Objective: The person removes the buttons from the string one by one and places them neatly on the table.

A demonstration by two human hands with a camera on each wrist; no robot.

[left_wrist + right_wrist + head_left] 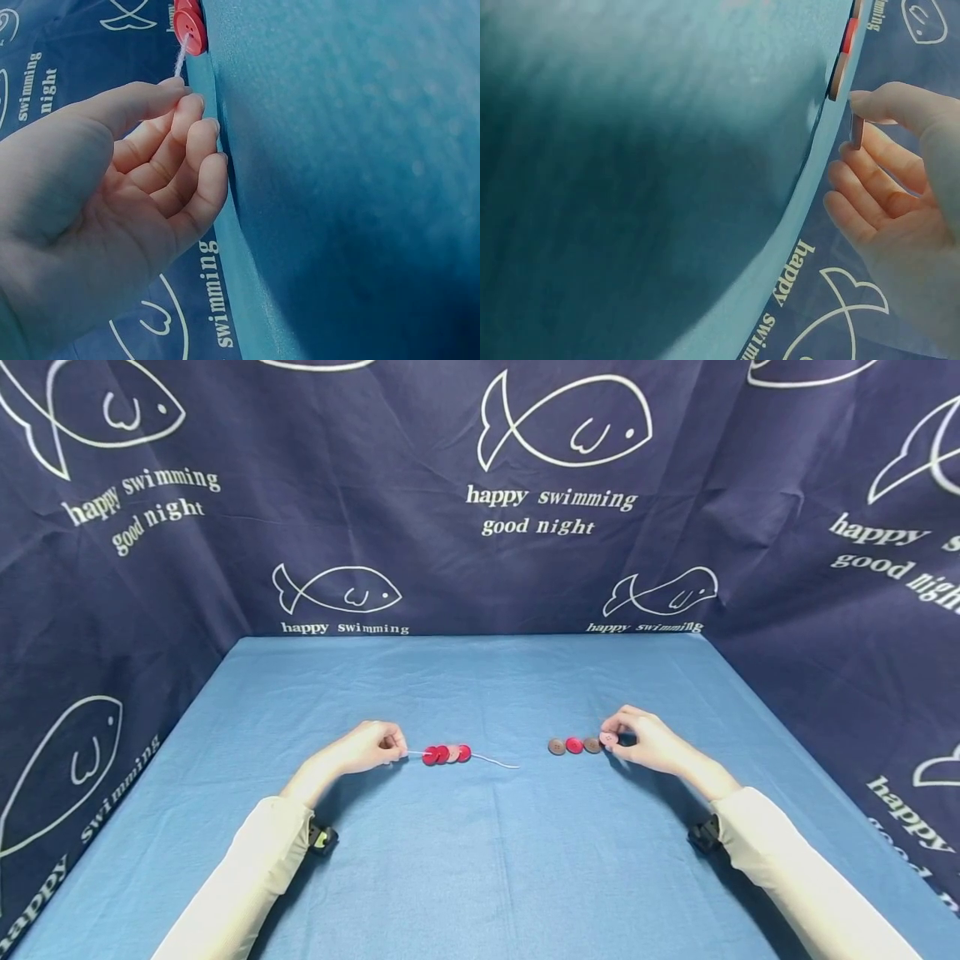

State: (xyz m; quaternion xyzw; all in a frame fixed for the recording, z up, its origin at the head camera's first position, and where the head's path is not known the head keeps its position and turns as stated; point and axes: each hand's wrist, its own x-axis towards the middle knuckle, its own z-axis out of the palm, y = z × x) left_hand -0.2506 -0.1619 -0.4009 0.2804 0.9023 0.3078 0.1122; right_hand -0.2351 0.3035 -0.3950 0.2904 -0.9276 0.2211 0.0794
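Between thumb and forefinger my left hand (371, 746) pinches one end of a white string (495, 762). Several red and pink buttons (438, 754) are threaded on that string and lie overlapping in a short row on the cloth. The string's other end trails off to the right. A pink button (608, 738) is pinched by its edges in my right hand (645, 739), seen edge-on in the right wrist view. Just left of it, a brown button (592, 745), a red button (573, 745) and another brown button (556, 746) lie in a line.
A blue cloth (480, 860) covers the table. Dark blue curtains (450, 460) printed with white fish and lettering stand behind it and along both sides. A small black device (322, 839) sits at the left wrist, another (703, 835) at the right.
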